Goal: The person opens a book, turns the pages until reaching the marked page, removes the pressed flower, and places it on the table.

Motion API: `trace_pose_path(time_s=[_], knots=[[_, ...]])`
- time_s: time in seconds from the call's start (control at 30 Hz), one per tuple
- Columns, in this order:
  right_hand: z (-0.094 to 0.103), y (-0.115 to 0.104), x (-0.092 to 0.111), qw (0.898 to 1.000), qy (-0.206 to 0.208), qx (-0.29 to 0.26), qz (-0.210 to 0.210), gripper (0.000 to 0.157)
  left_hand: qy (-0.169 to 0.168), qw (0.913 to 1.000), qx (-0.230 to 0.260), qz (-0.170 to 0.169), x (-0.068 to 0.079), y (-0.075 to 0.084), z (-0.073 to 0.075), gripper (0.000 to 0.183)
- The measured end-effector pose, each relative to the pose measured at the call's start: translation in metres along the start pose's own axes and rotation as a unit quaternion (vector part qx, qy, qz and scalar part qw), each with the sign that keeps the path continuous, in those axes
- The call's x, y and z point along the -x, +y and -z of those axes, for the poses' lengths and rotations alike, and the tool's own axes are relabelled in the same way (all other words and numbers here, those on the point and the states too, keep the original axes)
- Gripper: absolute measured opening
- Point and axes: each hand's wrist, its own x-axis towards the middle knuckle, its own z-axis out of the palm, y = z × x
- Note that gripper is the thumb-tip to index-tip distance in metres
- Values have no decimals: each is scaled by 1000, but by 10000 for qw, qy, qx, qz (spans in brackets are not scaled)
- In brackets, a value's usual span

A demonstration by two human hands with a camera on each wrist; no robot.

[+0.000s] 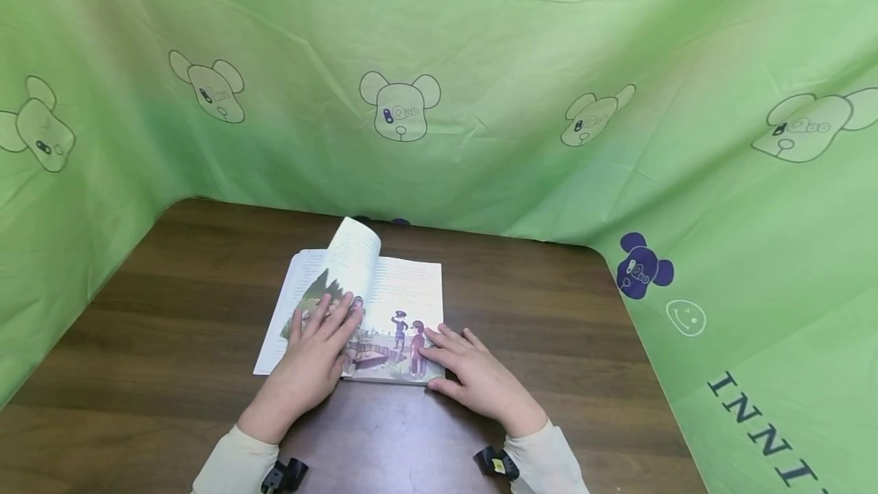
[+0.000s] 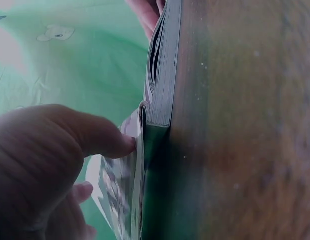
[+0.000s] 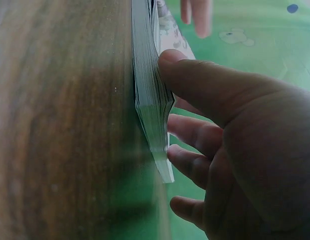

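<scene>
An illustrated book [image 1: 405, 288] lies spread on the table, its thicker stack of pages on the right side. One leaf [image 1: 353, 250] stands curled up near the spine, leaning over the left page. My left hand [image 1: 312, 360] presses that leaf down with spread fingers; in the left wrist view its thumb [image 2: 107, 137] touches the page by the spine. My right hand [image 1: 476, 376] rests at the right edge of the book, fingers extended over the printed picture. In the right wrist view, its thumb [image 3: 195, 80] lies against the top of the page stack [image 3: 152, 90].
The book lies on a brown wooden table [image 1: 549, 311]. A green cloth [image 1: 480, 36] printed with bear heads hangs behind and on both sides. Black wrist cameras [image 1: 497, 463] are strapped over pale sleeves [image 1: 236, 463].
</scene>
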Motion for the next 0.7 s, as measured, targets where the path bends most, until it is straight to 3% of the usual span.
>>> trace_pose_path(time_s=[0.3, 0.47, 0.7], knots=[[-1, 0, 0, 9996, 142, 195, 135, 53, -493, 9985, 177, 131, 1, 3, 4, 51], [0, 0, 1, 9970, 272, 642, 341, 44, -769, 9958, 291, 409, 2, 5, 6, 49], [5, -2, 1, 9946, 339, 840, 512, 31, -864, 9932, 230, 744, 4, 5, 7, 56]])
